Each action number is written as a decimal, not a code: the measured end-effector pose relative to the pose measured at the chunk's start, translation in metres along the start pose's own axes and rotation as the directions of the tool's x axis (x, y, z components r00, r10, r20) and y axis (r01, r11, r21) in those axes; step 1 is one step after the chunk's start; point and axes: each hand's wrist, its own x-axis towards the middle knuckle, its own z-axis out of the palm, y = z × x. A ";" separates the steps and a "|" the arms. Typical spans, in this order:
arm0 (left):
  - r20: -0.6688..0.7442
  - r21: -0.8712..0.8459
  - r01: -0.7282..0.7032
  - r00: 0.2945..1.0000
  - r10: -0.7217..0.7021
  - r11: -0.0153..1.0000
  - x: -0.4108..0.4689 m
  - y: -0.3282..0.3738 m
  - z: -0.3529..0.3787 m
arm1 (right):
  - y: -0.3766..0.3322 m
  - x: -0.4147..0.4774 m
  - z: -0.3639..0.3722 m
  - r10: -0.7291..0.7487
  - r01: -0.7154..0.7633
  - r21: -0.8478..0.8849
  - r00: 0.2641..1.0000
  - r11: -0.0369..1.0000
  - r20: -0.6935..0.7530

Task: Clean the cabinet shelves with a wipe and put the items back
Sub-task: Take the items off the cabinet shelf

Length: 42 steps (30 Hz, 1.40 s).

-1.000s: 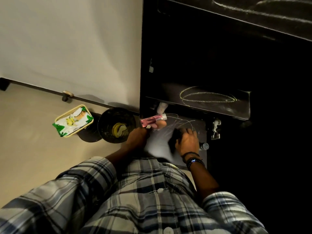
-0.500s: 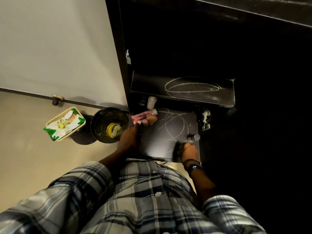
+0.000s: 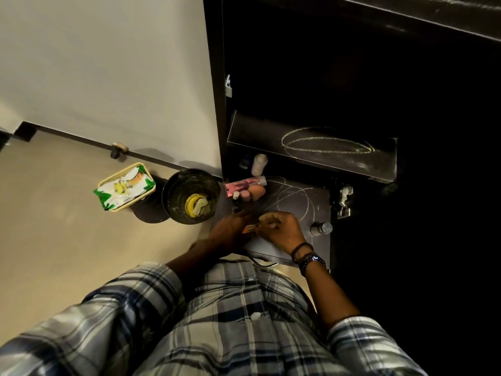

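The dark lower cabinet shelf (image 3: 298, 204) bears pale chalk scribbles. The shelf above it (image 3: 325, 147) has a chalk oval. My left hand (image 3: 230, 229) and my right hand (image 3: 282, 230) meet over the front left of the lower shelf, both closed on a small orange item (image 3: 249, 228). No wipe shows in either hand. Behind the hands lie a pink tube (image 3: 244, 184), a beige sponge (image 3: 256, 189) and a small bottle (image 3: 236, 199). A white bottle (image 3: 259, 164) stands further in. A small metal-capped jar (image 3: 321, 228) sits to the right of my right hand.
On the floor to the left, a dark bin (image 3: 173, 191) holds a banana peel. Beside it a pack of wipes (image 3: 124, 188) lies in a yellow basket. A door hinge (image 3: 344, 199) sticks out at the shelf's right side. The cabinet's depth is in darkness.
My left hand has let go of the pink tube and drawn back. My right hand has moved left from the shelf's front edge to join it on the orange item.
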 end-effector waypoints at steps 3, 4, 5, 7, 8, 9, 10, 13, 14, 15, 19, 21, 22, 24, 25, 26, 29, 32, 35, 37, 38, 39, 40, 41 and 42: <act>0.015 -0.010 0.021 1.000 -0.020 1.000 0.003 0.004 0.005 | 0.002 -0.005 -0.010 0.019 -0.020 0.018 1.000 1.000 0.024; 0.014 -0.009 0.028 1.000 -0.028 1.000 0.004 0.004 0.008 | 0.005 -0.007 -0.016 0.040 -0.043 -0.056 0.998 0.998 -0.047; 0.010 -0.008 0.038 0.999 -0.038 0.999 0.005 0.005 0.010 | 0.011 -0.009 -0.025 0.058 -0.091 -0.208 0.986 0.974 -0.159; -0.015 -0.010 0.056 0.998 -0.056 0.998 0.005 0.006 0.013 | 0.022 -0.014 -0.044 0.061 -0.272 -0.513 0.918 0.814 -0.391; -0.033 -0.007 0.069 0.997 -0.069 0.998 0.005 0.006 0.014 | 0.028 -0.017 -0.053 0.062 -0.346 -0.579 0.890 0.738 -0.452; -0.045 -0.001 0.090 0.995 -0.090 0.996 0.005 0.005 0.015 | 0.035 -0.018 -0.058 0.091 -0.394 -0.585 0.874 0.709 -0.478; -0.064 0.005 0.113 0.992 -0.112 0.994 0.005 0.004 0.016 | 0.041 -0.019 -0.059 0.134 -0.422 -0.560 0.866 0.713 -0.482; -0.095 0.002 0.192 0.977 -0.191 0.981 0.004 -0.003 0.020 | 0.057 -0.019 -0.058 0.223 -0.429 -0.424 0.863 0.797 -0.453; -0.100 -0.003 0.206 0.974 -0.205 0.979 0.005 -0.005 0.021 | 0.060 -0.019 -0.059 0.226 -0.418 -0.376 0.860 0.827 -0.458; -0.101 -0.005 0.216 0.971 -0.216 0.976 0.005 -0.006 0.021 | 0.061 -0.021 -0.060 0.225 -0.410 -0.343 0.855 0.845 -0.468; -0.109 -0.002 0.283 0.953 -0.281 0.959 0.004 -0.011 0.019 | 0.041 -0.017 -0.050 0.130 -0.269 -0.346 0.917 0.899 -0.376; -0.114 0.016 0.313 0.944 -0.309 0.950 0.004 -0.016 0.018 | 0.025 -0.010 -0.035 -0.023 -0.069 -0.329 0.963 0.942 -0.270; -0.121 0.014 0.321 0.941 -0.317 0.947 0.003 -0.018 0.018 | 0.017 -0.005 -0.027 -0.077 0.001 -0.332 0.973 0.943 -0.215; -0.130 -0.003 0.331 0.935 -0.329 0.944 0.003 -0.021 0.015 | 0.003 0.009 -0.013 -0.121 0.067 -0.364 0.984 0.929 -0.127; -0.131 -0.007 0.332 0.935 -0.330 0.943 0.003 -0.022 0.014 | -0.004 0.015 -0.007 -0.127 0.081 -0.389 0.987 0.918 -0.094; -0.133 -0.009 0.331 0.935 -0.329 0.944 0.003 -0.024 0.012 | -0.009 0.021 -0.002 -0.140 0.100 -0.419 0.988 0.902 -0.066; -0.130 -0.045 0.355 0.925 -0.358 0.934 0.002 -0.031 0.008 | -0.019 0.034 0.011 -0.170 0.157 -0.469 0.985 0.869 0.015; -0.129 -0.067 0.350 0.926 -0.356 0.934 0.002 -0.032 0.003 | -0.021 0.040 0.020 -0.173 0.188 -0.485 0.982 0.854 0.077; -0.139 -0.070 0.336 0.929 -0.342 0.939 0.003 -0.035 -0.003 | -0.021 0.046 0.025 -0.179 0.204 -0.506 0.979 0.838 0.098; -0.135 -0.086 0.335 0.929 -0.344 0.938 0.003 -0.038 -0.004 | -0.022 0.048 0.026 -0.183 0.208 -0.516 0.978 0.831 0.101; -0.132 -0.095 0.335 0.929 -0.345 0.937 0.003 -0.039 -0.004 | -0.022 0.047 0.027 -0.187 0.212 -0.516 0.977 0.830 0.100; -0.132 -0.102 0.331 0.930 -0.342 0.938 0.003 -0.038 -0.004 | -0.022 0.047 0.027 -0.193 0.215 -0.512 0.976 0.831 0.098; -0.130 -0.108 0.329 0.931 -0.341 0.938 0.003 -0.038 -0.005 | -0.022 0.046 0.027 -0.200 0.220 -0.509 0.975 0.832 0.095; -0.131 -0.114 0.324 0.932 -0.338 0.939 0.003 -0.036 -0.005 | -0.022 0.045 0.027 -0.205 0.223 -0.506 0.974 0.833 0.092; -0.134 -0.120 0.320 0.933 -0.335 0.940 0.003 -0.036 -0.006 | -0.021 0.044 0.026 -0.212 0.228 -0.505 0.973 0.833 0.091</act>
